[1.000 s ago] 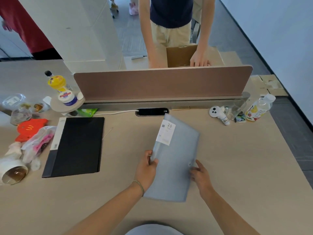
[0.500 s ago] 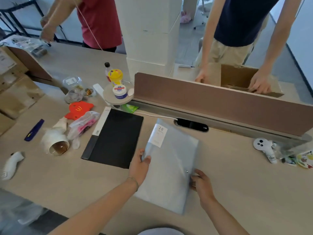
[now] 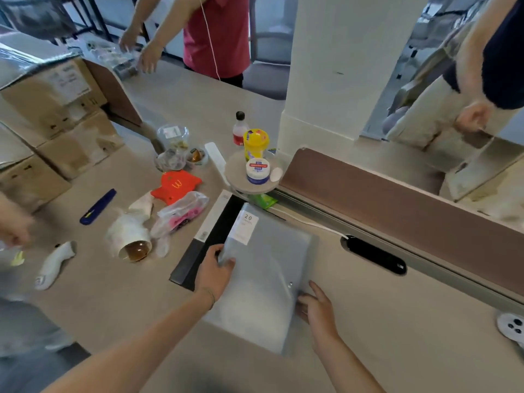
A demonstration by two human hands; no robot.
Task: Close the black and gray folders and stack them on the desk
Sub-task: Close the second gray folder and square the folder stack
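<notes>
Gripping the closed gray folder [image 3: 265,275] at both long edges: left hand [image 3: 214,271] clamped on the left edge, thumb on top and fingers curled beneath; right hand [image 3: 317,309] pinching the right edge near the snap button, fingers partly spread. Held over the wooden desk [image 3: 397,336], overlapping most of the closed black folder [image 3: 198,251], with only that folder's white spine strip and left margin showing; unclear whether resting on it or raised just above. Marked "20" on a white label at the gray cover's upper left corner.

Strewn to the left on the desk: a tipped paper cup [image 3: 131,242] with brown liquid inside, a clear bag with pink contents [image 3: 181,215], a red fast-food carton [image 3: 175,185], a blue utility knife [image 3: 97,207] and a white handheld controller [image 3: 55,263]. Perched on a small round shelf [image 3: 252,177] at the end of the brown divider panel [image 3: 397,205]: a yellow canister [image 3: 256,143], a white jar [image 3: 257,171] and a red-labelled bottle [image 3: 240,127]. Set into the desk by the divider, a black cable port [image 3: 374,255].

Seen beyond: a person in a red shirt [image 3: 217,32], cardboard boxes [image 3: 51,109] at far left, and a person in khaki shorts [image 3: 439,109] past the white pillar [image 3: 340,66].
</notes>
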